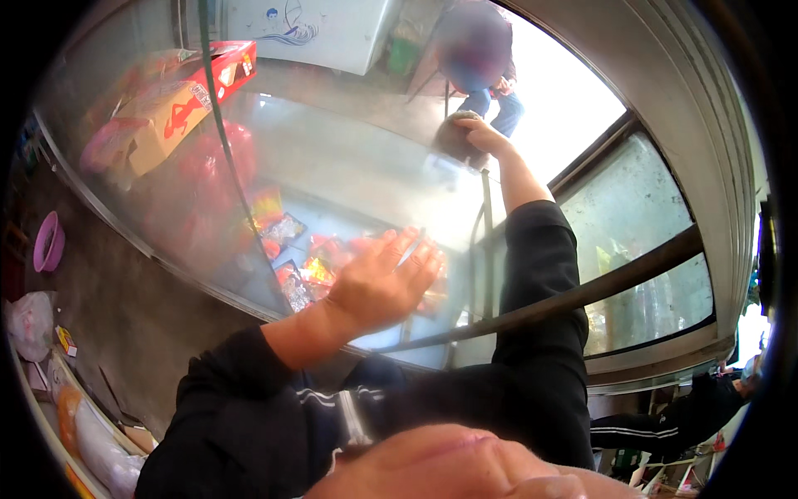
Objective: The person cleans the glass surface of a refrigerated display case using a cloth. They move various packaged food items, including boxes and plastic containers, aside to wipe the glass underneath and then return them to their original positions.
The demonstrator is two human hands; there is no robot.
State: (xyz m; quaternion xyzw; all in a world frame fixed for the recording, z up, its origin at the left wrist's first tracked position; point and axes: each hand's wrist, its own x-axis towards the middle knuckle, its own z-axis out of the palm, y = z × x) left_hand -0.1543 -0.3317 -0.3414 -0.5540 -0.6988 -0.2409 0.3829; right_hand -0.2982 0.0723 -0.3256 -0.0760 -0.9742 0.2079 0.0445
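I lean over a chest freezer with a curved sliding glass lid [332,166]. My left hand [386,279] lies flat on the glass, fingers spread, holding nothing; colourful food packets [291,249] show through the pane beneath it. My right hand [482,135] reaches out to the far edge of the lid, its fingers curled over a dark cloth-like pad [450,140] that rests on the glass. Both forearms wear black sleeves. What the pad is made of I cannot make out.
Cardboard boxes [158,116] and a red box [234,65] sit on the lid at upper left. Another person [480,62] is beyond the freezer beside a white appliance [307,29]. A pink bowl [48,241] lies on the floor, left. A dark-clothed person [677,420] is at lower right.
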